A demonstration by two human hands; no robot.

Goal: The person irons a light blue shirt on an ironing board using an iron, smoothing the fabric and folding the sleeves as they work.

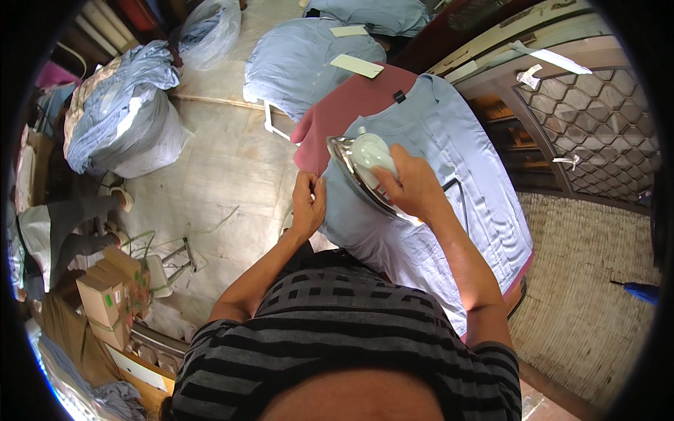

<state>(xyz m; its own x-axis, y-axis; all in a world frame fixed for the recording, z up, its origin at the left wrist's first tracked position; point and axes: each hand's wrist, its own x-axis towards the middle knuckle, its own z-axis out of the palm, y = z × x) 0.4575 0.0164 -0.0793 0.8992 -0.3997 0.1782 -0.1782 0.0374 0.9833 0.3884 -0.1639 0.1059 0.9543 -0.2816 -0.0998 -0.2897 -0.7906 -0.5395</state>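
Pale-blue shirt (484,186) lies over the pink worktop (358,98), its edge apparently pinched by the left hand (309,203), while the right hand (411,184) grips the iron (368,158). Lingering, it could scorch; drifting left, burn fingers (306,179).

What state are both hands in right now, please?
Left hand: curled at the edge of the light-blue garment; whether it grips cannot be told.
Right hand: closed, holding the iron.

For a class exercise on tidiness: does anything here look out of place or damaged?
Mildly, yes. On the left, blue clothes slump untidily over a white bundle; on the right, white scraps cling to the grille, which looks makeshift. The shirt under the iron shows no obvious damage.
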